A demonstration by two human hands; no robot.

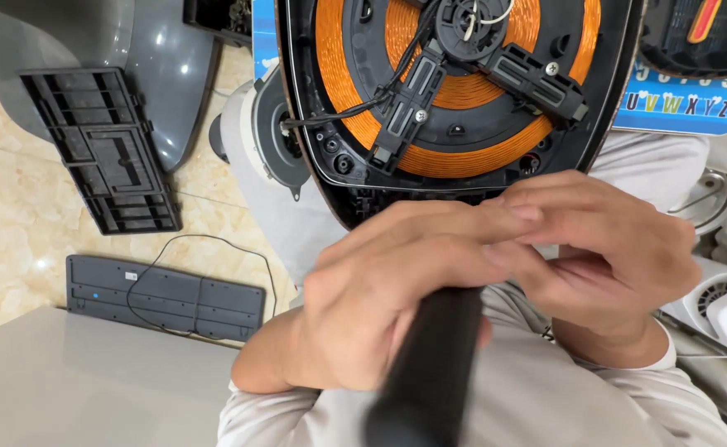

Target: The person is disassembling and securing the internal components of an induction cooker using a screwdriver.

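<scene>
Head view: your left hand (380, 306) is closed around a dark cylindrical tool handle (430, 372), blurred, held upright just below the opened induction cooker (463, 108) resting on your lap, its orange coil (430, 157) exposed. Your right hand (604, 257) curls against the left hand's fingers; whether it grips anything cannot be told. A grey panel (165, 298) lies on the tiled floor (16, 207), well apart.

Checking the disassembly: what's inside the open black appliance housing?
Inside the open black appliance housing: a flat orange copper coil, black cross-shaped bracket, black wires. The hands cover its near edge.
</scene>
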